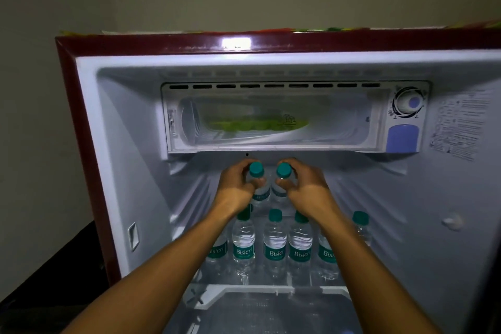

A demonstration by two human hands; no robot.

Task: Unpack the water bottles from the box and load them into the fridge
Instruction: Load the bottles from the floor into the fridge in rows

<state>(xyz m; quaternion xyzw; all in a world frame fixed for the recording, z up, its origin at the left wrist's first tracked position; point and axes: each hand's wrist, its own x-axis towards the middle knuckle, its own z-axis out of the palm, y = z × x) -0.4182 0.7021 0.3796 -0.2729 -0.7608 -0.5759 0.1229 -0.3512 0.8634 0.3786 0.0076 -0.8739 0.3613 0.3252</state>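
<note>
Each hand, left (235,184) and right (303,184), gripped one bottle (257,171) by its neck behind the front row (273,241) in the fridge (130,122). Best lowered upright, side by side, then released.

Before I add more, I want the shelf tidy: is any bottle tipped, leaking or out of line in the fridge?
Nothing stands out. The front row of bottles stands upright with caps on, and no water shows on the shelf. The left hand and right hand each hold an upright bottle behind that row.
</note>
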